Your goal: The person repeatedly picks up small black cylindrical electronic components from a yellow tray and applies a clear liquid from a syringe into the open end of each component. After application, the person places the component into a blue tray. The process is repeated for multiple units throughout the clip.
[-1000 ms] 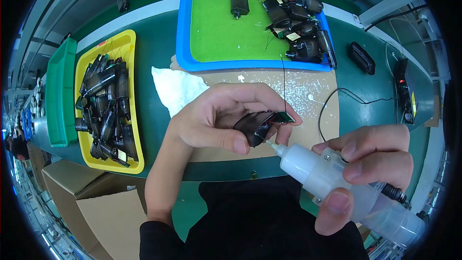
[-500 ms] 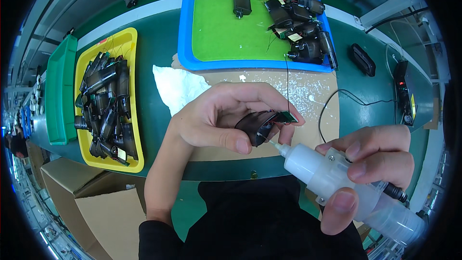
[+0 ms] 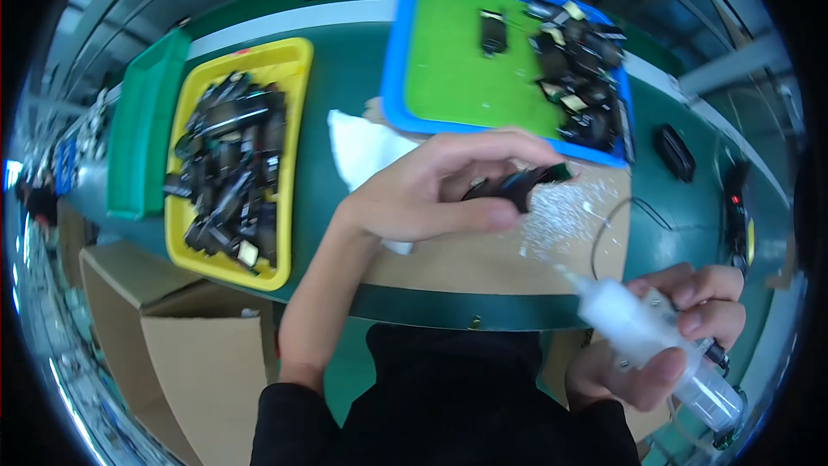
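The person's left hand (image 3: 431, 194) is curled round a black part (image 3: 509, 190), thumb along its near side and fingers arched over its far side. The right hand (image 3: 660, 371) grips a translucent white dispenser (image 3: 617, 319), its slim nozzle pointing up and to the left. The nozzle lies to the right of the left hand and nearer the body, clear of the part.

The step in hand looks like dispensing work on the part, judged by this pairing, with the tip apart from the work at this moment. More dispensing would call for a steady left hand and the nozzle brought back to the part; setting the part down would call for a free spot within the left hand's reach.

The part sits above the cardboard sheet (image 3: 448, 267). It looks dark and rather glossy, with a small greenish piece at the end near the left fingertips. Blur hides its finer detail, so whether any adhesive is on it cannot be told. Beyond the left hand is a blue tray (image 3: 397, 60); to its left, a yellow tray (image 3: 300, 103) holds similar dark pieces (image 3: 233, 164).
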`<state>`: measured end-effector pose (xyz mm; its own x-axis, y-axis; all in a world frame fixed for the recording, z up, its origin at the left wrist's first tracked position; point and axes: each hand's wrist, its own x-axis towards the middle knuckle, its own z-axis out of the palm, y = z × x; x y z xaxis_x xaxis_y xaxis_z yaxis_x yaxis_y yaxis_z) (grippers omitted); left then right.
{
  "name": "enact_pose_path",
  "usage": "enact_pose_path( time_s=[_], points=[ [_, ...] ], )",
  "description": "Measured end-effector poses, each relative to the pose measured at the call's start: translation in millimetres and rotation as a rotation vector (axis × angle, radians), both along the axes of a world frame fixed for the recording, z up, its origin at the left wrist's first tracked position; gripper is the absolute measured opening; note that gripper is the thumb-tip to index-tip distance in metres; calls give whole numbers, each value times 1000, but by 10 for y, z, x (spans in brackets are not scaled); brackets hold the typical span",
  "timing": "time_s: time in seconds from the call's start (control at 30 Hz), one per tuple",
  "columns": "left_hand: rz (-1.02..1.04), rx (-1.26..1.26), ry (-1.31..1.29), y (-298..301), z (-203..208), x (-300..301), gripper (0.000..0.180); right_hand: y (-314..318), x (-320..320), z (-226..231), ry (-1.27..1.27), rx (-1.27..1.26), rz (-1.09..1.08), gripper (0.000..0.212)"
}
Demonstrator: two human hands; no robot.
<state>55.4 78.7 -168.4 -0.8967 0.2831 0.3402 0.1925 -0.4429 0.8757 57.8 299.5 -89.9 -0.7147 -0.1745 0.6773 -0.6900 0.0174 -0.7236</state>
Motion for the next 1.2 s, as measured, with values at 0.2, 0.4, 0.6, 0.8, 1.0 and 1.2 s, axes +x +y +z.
enact_pose_path(
  time_s=[0.2, 0.4, 0.6, 0.8, 1.0, 1.2],
  points=[
    [830, -979, -110, -557, 600, 611, 52, 179, -198, -618, -207, 217, -64, 17],
    [1251, -1627, -195, -1130, 573, 1177, 46, 294, -173, -910, -379, 297, -85, 14],
    [1222, -1470, 95, -670, 512, 432, 32, 306, -238, -856, -311, 328, -91, 16],
    [917, -1516, -93, -96, 71, -1184, 53, 265, -155, -735, -311, 320, -112, 16],
    [820, -1637, -210, -261, -308, -1842, 54, 304, -80, -635, -274, 317, -130, 17],
    [484, -491, -293, -221, 255, -883, 36, 343, -119, -546, -211, 299, -191, 18]
  ],
)
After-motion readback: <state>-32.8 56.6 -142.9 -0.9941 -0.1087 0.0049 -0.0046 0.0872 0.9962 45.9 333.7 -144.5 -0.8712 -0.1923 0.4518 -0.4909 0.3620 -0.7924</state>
